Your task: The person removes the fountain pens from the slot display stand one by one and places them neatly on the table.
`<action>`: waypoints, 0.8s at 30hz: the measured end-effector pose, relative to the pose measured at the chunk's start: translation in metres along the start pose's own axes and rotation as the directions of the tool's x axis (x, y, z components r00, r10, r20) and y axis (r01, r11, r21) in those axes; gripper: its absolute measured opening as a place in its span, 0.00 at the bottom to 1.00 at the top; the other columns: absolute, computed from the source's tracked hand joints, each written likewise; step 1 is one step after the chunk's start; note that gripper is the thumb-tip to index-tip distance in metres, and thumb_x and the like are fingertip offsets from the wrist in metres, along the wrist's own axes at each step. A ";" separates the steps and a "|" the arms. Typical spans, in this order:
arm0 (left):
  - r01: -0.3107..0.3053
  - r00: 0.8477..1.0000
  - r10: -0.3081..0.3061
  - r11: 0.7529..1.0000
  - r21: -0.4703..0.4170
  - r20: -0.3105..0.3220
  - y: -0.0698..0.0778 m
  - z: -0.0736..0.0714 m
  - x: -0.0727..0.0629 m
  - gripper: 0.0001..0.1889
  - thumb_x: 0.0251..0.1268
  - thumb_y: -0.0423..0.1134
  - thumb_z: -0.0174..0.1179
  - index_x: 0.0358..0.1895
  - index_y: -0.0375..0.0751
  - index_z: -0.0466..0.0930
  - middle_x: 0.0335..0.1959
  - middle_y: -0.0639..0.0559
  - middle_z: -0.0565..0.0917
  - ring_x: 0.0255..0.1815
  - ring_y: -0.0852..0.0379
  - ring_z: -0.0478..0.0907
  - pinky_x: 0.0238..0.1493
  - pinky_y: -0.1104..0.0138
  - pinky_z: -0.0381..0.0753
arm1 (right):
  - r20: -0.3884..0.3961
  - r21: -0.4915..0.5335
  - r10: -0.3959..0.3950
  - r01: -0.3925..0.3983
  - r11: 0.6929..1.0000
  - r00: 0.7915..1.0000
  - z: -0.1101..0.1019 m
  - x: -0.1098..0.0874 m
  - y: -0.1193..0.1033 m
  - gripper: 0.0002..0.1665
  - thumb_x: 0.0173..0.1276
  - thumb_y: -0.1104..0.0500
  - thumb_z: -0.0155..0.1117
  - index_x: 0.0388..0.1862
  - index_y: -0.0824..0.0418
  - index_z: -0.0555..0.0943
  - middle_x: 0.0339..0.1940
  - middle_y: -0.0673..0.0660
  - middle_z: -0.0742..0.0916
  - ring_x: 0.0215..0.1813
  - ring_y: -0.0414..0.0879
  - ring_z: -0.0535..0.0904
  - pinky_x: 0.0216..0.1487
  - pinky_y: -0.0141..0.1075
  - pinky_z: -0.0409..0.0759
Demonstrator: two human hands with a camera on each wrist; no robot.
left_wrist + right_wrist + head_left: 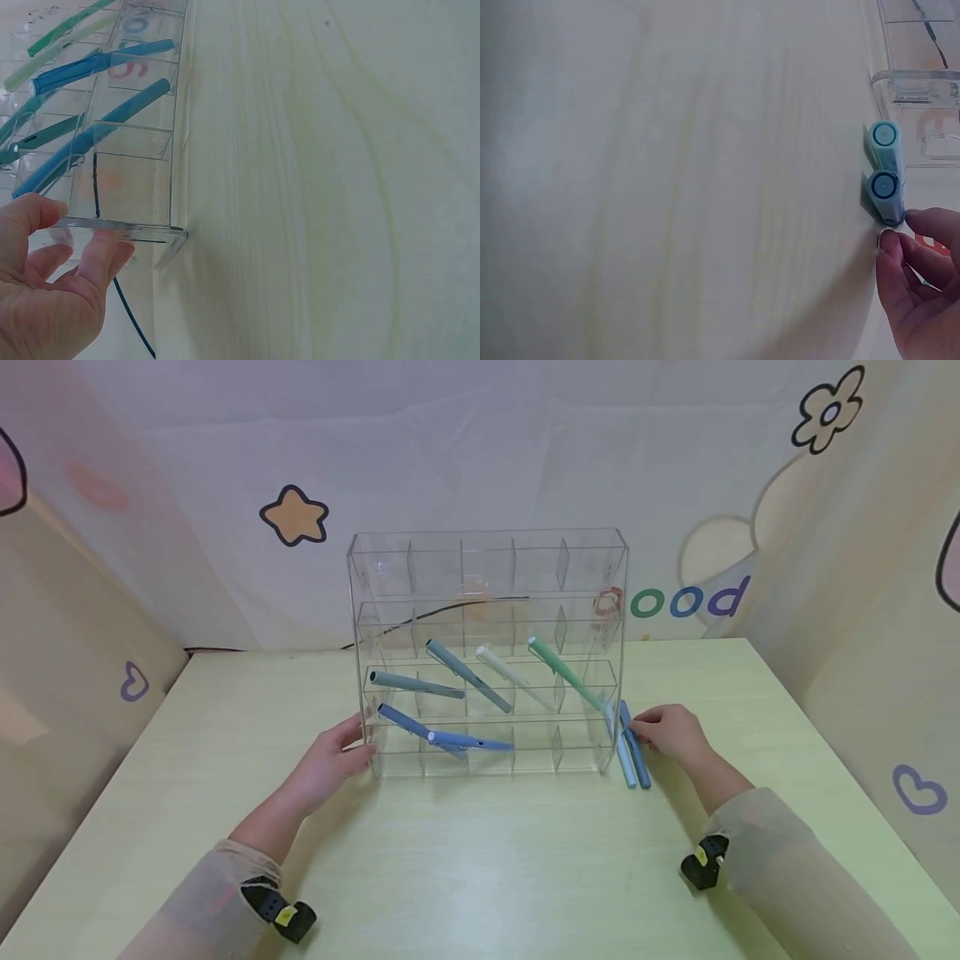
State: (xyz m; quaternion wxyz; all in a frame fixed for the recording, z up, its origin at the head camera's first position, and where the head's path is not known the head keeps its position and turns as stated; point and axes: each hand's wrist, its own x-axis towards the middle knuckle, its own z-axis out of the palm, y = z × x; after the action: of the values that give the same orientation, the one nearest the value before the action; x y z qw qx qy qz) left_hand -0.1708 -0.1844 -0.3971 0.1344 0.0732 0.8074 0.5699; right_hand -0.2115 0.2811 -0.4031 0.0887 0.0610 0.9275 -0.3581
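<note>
A clear acrylic rack with rows of compartments stands upright on the table. My left hand holds its left side panel; in the left wrist view, the thumb and fingers of that hand lie on both sides of the panel's edge. At the rack's right end, a light-blue pen and a blue pen lie side by side. My right hand pinches the blue pen near its far end with thumb and fingertips. In the right wrist view, both pens point their round ends toward the camera.
Several pens slant inside the rack, among them a green pen, a pale green pen and a grey-blue pen. Patterned cloth hangs behind the table and along both sides.
</note>
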 end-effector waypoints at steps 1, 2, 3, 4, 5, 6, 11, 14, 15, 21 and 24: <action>0.000 1.000 0.000 1.000 0.000 -0.001 0.000 0.000 0.000 0.31 0.70 0.33 0.49 0.74 0.45 0.49 0.68 0.31 0.59 0.60 0.40 0.68 0.58 0.51 0.69 | 0.002 -0.003 -0.003 0.003 1.000 1.000 0.000 0.000 0.000 0.20 0.68 0.59 0.57 0.49 0.76 0.77 0.30 0.59 0.84 0.30 0.44 0.76 0.32 0.31 0.76; -0.001 1.000 0.001 1.000 -0.003 -0.002 0.000 0.000 0.000 0.31 0.70 0.33 0.49 0.74 0.44 0.49 0.68 0.31 0.59 0.60 0.40 0.68 0.58 0.51 0.69 | 0.002 -0.007 -0.005 0.005 1.000 1.000 0.000 0.000 -0.001 0.20 0.68 0.59 0.57 0.49 0.76 0.77 0.30 0.59 0.84 0.30 0.44 0.76 0.32 0.31 0.76; -0.001 1.000 0.001 1.000 -0.005 -0.002 0.001 0.000 0.000 0.31 0.70 0.33 0.49 0.74 0.44 0.49 0.68 0.31 0.59 0.60 0.40 0.68 0.58 0.51 0.69 | 0.004 -0.011 -0.008 0.008 1.000 1.000 0.000 0.000 -0.001 0.20 0.68 0.59 0.57 0.49 0.76 0.77 0.30 0.59 0.84 0.30 0.44 0.76 0.32 0.31 0.75; 0.000 1.000 0.000 1.000 -0.003 -0.002 0.001 0.000 0.000 0.31 0.70 0.33 0.49 0.74 0.44 0.49 0.68 0.31 0.59 0.60 0.40 0.68 0.57 0.51 0.69 | 0.005 -0.013 -0.011 0.011 1.000 1.000 0.000 0.000 -0.001 0.20 0.68 0.59 0.57 0.49 0.76 0.77 0.30 0.60 0.84 0.31 0.45 0.76 0.32 0.31 0.75; 0.002 1.000 -0.002 1.000 -0.001 -0.003 0.001 0.000 0.000 0.32 0.70 0.33 0.49 0.74 0.44 0.49 0.68 0.31 0.59 0.60 0.40 0.69 0.57 0.51 0.69 | 0.008 -0.015 -0.012 0.012 1.000 1.000 -0.001 0.000 -0.002 0.20 0.68 0.59 0.57 0.49 0.76 0.77 0.31 0.60 0.84 0.31 0.45 0.76 0.32 0.32 0.75; 0.002 1.000 -0.002 1.000 -0.001 -0.003 0.001 0.000 0.000 0.32 0.70 0.34 0.49 0.74 0.44 0.49 0.68 0.31 0.59 0.60 0.40 0.69 0.57 0.51 0.69 | 0.008 -0.017 -0.014 0.014 1.000 1.000 -0.001 0.000 -0.002 0.20 0.68 0.59 0.56 0.49 0.76 0.77 0.31 0.60 0.84 0.31 0.45 0.76 0.32 0.32 0.75; 0.004 1.000 -0.004 1.000 0.007 -0.006 0.000 0.000 -0.001 0.32 0.70 0.34 0.49 0.74 0.44 0.49 0.68 0.31 0.59 0.60 0.41 0.68 0.58 0.51 0.69 | 0.009 -0.021 -0.010 0.011 1.000 1.000 0.000 0.001 -0.003 0.20 0.69 0.59 0.56 0.49 0.76 0.77 0.31 0.60 0.84 0.31 0.46 0.76 0.32 0.32 0.75; 0.002 1.000 -0.002 1.000 0.009 -0.005 -0.001 0.000 -0.001 0.31 0.70 0.34 0.49 0.74 0.44 0.49 0.68 0.31 0.59 0.60 0.40 0.68 0.58 0.51 0.69 | 0.008 -0.017 -0.008 0.008 1.000 1.000 0.001 0.002 -0.002 0.20 0.69 0.59 0.57 0.49 0.76 0.77 0.31 0.60 0.84 0.31 0.46 0.76 0.32 0.32 0.75; 0.001 1.000 -0.001 1.000 0.009 -0.004 -0.001 0.000 -0.001 0.31 0.70 0.34 0.49 0.74 0.44 0.49 0.68 0.31 0.59 0.60 0.40 0.68 0.58 0.51 0.69 | 0.008 -0.014 -0.008 0.008 1.000 1.000 0.001 0.002 -0.002 0.20 0.69 0.59 0.57 0.49 0.76 0.77 0.32 0.61 0.84 0.32 0.45 0.76 0.32 0.32 0.75; -0.007 1.000 0.007 1.000 0.001 0.001 -0.001 0.000 0.000 0.31 0.70 0.34 0.49 0.74 0.44 0.49 0.68 0.31 0.59 0.60 0.40 0.68 0.57 0.51 0.69 | 0.000 -0.002 -0.017 0.017 1.000 1.000 0.001 0.002 -0.002 0.20 0.69 0.59 0.56 0.49 0.76 0.77 0.33 0.62 0.84 0.32 0.45 0.77 0.33 0.32 0.77; 0.000 1.000 0.000 1.000 0.005 -0.003 -0.001 0.000 0.000 0.31 0.70 0.34 0.49 0.74 0.44 0.48 0.68 0.31 0.59 0.60 0.39 0.68 0.57 0.51 0.69 | -0.003 0.003 -0.014 0.014 1.000 1.000 0.000 0.002 -0.002 0.20 0.69 0.59 0.56 0.49 0.76 0.77 0.33 0.61 0.84 0.33 0.46 0.77 0.33 0.32 0.76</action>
State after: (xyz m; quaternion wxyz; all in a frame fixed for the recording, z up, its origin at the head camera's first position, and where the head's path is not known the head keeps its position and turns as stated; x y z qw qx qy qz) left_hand -0.1708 -0.1850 -0.3977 0.1331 0.0728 0.8091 0.5677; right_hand -0.2133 0.2797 -0.4022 0.0847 0.0550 0.9274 -0.3601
